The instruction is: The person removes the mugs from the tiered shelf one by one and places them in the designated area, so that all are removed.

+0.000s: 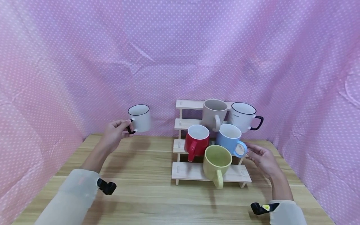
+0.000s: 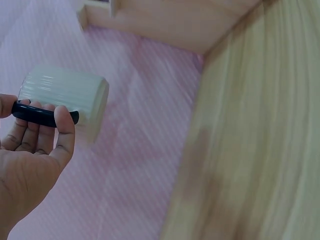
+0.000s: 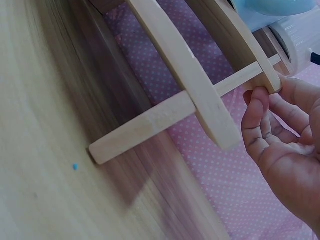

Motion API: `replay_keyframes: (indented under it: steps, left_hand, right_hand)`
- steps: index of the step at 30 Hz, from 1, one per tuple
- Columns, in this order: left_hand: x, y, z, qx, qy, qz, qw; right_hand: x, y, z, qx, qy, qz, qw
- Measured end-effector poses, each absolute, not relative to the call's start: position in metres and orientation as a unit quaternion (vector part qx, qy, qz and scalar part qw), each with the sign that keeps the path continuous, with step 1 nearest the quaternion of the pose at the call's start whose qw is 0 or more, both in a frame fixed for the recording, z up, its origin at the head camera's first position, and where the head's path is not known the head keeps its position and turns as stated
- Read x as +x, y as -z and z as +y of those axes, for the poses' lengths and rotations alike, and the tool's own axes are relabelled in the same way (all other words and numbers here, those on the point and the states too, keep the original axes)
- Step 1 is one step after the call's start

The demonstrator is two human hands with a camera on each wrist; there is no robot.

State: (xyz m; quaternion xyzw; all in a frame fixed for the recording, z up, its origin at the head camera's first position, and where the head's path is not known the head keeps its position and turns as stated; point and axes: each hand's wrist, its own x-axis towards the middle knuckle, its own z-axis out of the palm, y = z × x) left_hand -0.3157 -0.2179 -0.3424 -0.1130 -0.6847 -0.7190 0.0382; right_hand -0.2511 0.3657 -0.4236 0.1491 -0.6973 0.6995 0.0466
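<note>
Left sleeve (image 1: 66,195): nearest the camera.
Left hand (image 1: 114,134): grips the black-rimmed white mug (image 1: 142,122) by its handle, aloft left of the rack, presumably keeping its body unobstructed.
Right hand (image 1: 262,158): pinches a plank end of the wooden rack (image 1: 187,168), presumably steadying it.
Green mug (image 1: 216,166), red mug (image 1: 201,147), blue mug (image 1: 226,142), taupe mug (image 1: 211,116), second white mug (image 1: 240,121): on tiers, handles frontward or rightward, likely for easy grasping.

Enclosed behind and on both sides by creased pink-lilac cloth (image 1: 157,62) with small white dots; furnished below with light-brown, wood-grained table (image 1: 146,193).
</note>
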Motion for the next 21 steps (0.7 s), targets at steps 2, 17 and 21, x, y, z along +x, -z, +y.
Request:
replay_keyframes:
  steps: [2,17,21]
  left_hand:
    - [-0.316,0.347,-0.225,-0.108,0.715,-0.689,0.042]
    - [-0.325,0.384,-0.262,-0.051,0.701,-0.708,0.07]
    - [-0.328,0.396,-0.274,-0.039,0.662,-0.745,0.079]
  right_hand:
    - [-0.251,0.423,0.366,0.153,-0.703,-0.693,0.046]
    - [-0.248,0.42,0.363,0.136,-0.702,-0.698,0.046]
    - [-0.248,0.42,0.362,0.131,-0.703,-0.698,0.046]
